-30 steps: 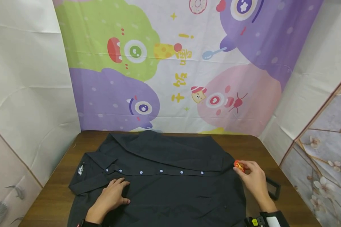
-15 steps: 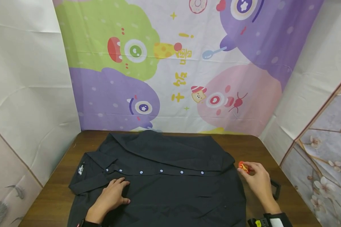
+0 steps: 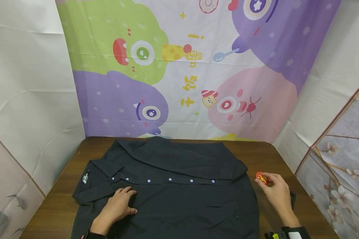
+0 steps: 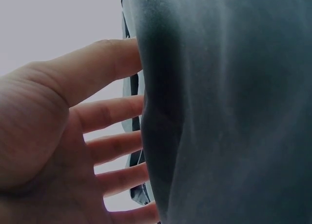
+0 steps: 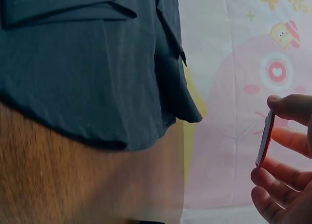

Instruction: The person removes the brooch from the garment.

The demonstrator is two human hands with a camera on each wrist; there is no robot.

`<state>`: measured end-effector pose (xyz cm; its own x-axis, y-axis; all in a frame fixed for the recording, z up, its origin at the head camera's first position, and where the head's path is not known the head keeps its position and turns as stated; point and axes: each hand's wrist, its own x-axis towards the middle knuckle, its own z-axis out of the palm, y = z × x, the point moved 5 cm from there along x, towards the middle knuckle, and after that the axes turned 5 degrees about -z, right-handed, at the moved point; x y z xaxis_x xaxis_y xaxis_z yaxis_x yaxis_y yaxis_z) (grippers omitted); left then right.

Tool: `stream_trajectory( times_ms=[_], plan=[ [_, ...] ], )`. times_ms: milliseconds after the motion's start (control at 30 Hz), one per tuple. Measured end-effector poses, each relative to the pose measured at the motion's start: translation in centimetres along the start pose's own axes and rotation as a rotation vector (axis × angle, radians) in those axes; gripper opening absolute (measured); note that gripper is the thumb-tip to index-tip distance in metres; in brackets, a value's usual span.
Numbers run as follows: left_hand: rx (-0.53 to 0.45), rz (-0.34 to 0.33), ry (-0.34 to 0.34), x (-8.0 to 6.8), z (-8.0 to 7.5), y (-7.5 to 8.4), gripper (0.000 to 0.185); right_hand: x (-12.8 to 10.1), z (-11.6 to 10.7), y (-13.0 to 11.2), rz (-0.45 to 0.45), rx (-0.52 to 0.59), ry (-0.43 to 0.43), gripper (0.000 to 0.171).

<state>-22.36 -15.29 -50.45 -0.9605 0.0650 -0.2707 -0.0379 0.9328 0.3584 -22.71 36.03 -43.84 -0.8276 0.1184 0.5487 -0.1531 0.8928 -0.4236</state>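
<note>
A dark button-up shirt (image 3: 167, 202) lies spread over the table, its row of pale buttons (image 3: 170, 179) running crosswise. My left hand (image 3: 116, 207) rests on the shirt's left part with relaxed fingers spread, just below the buttons. In the left wrist view those fingertips touch the dark cloth (image 4: 234, 112). Off the shirt's right edge, my right hand (image 3: 276, 192) pinches a small flat red-and-yellow piece (image 3: 261, 178) between thumb and fingers. Seen edge-on in the right wrist view, this thin piece (image 5: 265, 139) has a red face and a greyish back.
A black frame-like object (image 3: 293, 199) lies on the brown wooden table (image 3: 266, 156), mostly hidden behind my right wrist. A white printed mark (image 3: 85, 178) shows on the shirt at left. A cartoon-print cloth (image 3: 185, 122) hangs behind the table, with pale panels at both sides.
My right hand, holding the red-and-yellow piece, has moved right and slightly nearer, away from the shirt's edge, covering more of the black frame. My left hand and the shirt have stayed put.
</note>
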Motion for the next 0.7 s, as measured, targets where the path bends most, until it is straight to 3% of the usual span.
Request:
stream_trajectory(
  times_ms=[700],
  plan=[
    [-0.003, 0.009, 0.009, -0.2, -0.1, 0.1, 0.062, -0.8, -1.4, 3.2, 0.096, -0.040, -0.091, 0.036]
  ],
)
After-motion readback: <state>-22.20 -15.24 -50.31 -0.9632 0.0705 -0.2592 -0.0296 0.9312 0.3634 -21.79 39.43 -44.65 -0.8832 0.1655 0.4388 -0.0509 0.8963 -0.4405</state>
